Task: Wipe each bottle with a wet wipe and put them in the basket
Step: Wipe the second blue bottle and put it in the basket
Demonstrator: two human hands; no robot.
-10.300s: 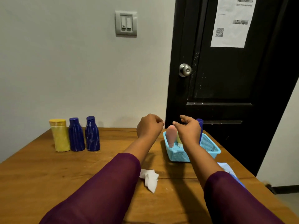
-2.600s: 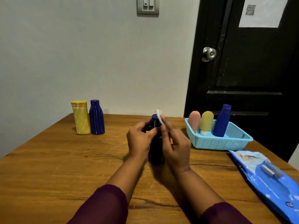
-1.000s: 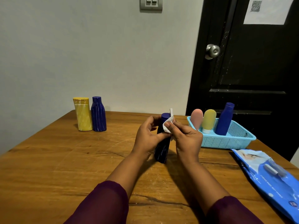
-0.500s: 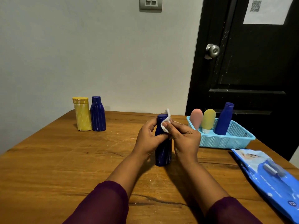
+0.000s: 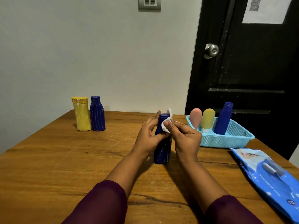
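A dark blue bottle (image 5: 162, 152) stands upright on the wooden table (image 5: 64, 159) in the middle. My left hand (image 5: 149, 138) grips its neck from the left. My right hand (image 5: 186, 139) pinches a white wet wipe (image 5: 166, 125) against the bottle's shoulder, just under the cap. A light blue basket (image 5: 226, 140) at the right holds a pink bottle (image 5: 195, 117), a yellow-green bottle (image 5: 207, 119) and a blue bottle (image 5: 224, 118). A yellow bottle (image 5: 81, 113) and another dark blue bottle (image 5: 97, 113) stand side by side at the far left.
A blue pack of wet wipes (image 5: 271, 177) lies at the table's right edge, near me. A black door (image 5: 250, 70) with a metal knob (image 5: 211, 50) is behind the basket. A grey wall runs along the table's far side.
The bottle, tilted a second ago, now stands upright on the table. My right hand has worked the wipe around its neck and cap; both hands stay on it.
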